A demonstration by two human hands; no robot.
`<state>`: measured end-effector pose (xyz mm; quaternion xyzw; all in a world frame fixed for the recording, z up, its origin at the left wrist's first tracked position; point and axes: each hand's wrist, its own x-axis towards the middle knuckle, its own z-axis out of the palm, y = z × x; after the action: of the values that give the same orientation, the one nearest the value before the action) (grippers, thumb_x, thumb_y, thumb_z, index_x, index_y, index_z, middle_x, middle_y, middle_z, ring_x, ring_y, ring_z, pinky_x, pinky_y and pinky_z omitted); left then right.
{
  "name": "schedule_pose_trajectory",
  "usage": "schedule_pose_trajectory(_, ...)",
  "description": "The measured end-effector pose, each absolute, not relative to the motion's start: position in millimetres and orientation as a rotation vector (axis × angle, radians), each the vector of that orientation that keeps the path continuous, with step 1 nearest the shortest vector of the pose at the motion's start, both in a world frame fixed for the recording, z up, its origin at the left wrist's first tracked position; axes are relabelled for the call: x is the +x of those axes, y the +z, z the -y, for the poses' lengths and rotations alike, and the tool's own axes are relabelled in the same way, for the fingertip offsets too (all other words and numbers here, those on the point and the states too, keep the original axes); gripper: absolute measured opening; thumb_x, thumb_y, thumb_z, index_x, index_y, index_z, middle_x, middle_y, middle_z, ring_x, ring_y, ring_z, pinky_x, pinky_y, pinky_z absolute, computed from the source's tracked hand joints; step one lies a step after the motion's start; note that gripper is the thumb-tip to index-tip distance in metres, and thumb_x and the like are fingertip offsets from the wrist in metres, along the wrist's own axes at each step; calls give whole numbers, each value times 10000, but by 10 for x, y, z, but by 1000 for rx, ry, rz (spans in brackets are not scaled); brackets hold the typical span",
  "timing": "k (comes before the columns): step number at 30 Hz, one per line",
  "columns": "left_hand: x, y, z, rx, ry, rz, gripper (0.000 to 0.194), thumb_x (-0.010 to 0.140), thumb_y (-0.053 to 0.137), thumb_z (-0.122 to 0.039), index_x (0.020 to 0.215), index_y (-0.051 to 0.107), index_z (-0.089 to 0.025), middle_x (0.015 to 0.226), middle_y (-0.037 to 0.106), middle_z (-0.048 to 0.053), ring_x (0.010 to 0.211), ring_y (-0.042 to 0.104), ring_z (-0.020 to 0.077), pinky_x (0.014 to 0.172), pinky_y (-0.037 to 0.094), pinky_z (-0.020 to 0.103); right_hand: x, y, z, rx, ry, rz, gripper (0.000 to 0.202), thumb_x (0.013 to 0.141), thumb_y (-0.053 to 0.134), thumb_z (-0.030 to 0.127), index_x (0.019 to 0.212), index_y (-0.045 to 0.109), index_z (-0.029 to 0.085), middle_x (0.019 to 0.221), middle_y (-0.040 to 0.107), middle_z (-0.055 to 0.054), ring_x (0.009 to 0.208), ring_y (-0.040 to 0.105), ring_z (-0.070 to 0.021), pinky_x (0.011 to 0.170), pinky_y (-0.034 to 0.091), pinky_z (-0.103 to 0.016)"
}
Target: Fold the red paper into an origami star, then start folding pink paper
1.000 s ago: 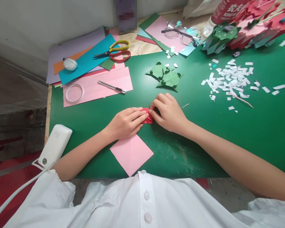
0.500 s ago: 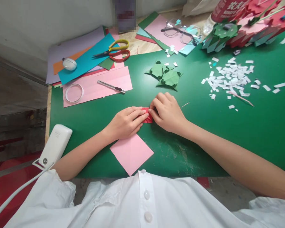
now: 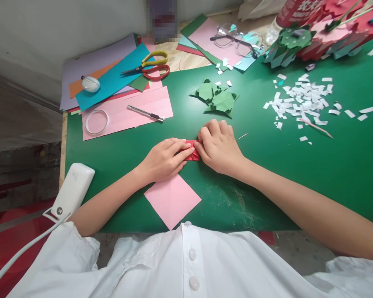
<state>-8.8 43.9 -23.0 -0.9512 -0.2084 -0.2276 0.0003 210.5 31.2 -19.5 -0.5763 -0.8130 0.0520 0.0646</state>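
A small folded piece of red paper (image 3: 193, 154) lies on the green table between my two hands. My left hand (image 3: 168, 159) holds it down from the left, its fingers stretched over the paper and pressed together; the thumb is hidden. At the paper's right edge, my right hand (image 3: 219, 145) is closed, with thumb and curled index finger pinching it. Much of the red paper is covered by fingers. Just below my left hand is a square of pink paper (image 3: 173, 203), turned cornerwise with a crease down it. Two green folded paper pieces (image 3: 219, 99) sit beyond my hands.
Scissors (image 3: 149, 68), a utility knife (image 3: 146, 113) and a tape ring (image 3: 97, 122) rest on coloured sheets at the left. White paper scraps (image 3: 301, 101) are scattered at the right, below folded paper flowers (image 3: 329, 35). Eyeglasses (image 3: 236, 41) lie behind. A white power bank (image 3: 73, 190) hangs by my left arm.
My right hand has shifted very slightly at the red paper's right edge, its knuckles rolling a little. My left hand and the other things stay put.
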Motion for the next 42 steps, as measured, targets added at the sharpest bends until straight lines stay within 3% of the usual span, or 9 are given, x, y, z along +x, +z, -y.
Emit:
schedule_pose_trajectory(16,-62,-184,-434,-2949,-788,616,218,958,576,-138,1152,665,-94,1153,747,131,1135,714,257,959,624,405,2116,-235,-267,-1671,29,2495,323,1034,279,280,1148,557,161,1148,572,-179,1036,473,-323,840,356,-423)
schedule_pose_trajectory(25,-103,-172,-421,-3019,-714,714,320,976,549,-211,1270,650,-133,1344,676,160,1296,636,272,1105,540,462,2081,-204,-217,-1613,-26,2541,349,1054,261,328,994,548,139,1032,579,-176,963,485,-309,793,350,-391)
schedule_pose_trajectory(33,-123,-228,-414,-3030,-760,839,258,971,539,-225,1168,697,-171,1286,690,152,1251,651,287,1034,586,490,2038,-214,-124,-1602,80,2429,276,1024,387,380,927,527,163,1031,588,-184,938,485,-312,787,374,-406)
schedule_pose_trajectory(42,-138,-262,-428,-3054,-839,822,230,969,567,-201,1150,711,-203,1286,694,138,1279,648,275,1040,596,496,2101,-240,-195,-1503,267,2255,158,1002,460,277,903,550,193,933,627,-87,845,465,-232,753,351,-360)
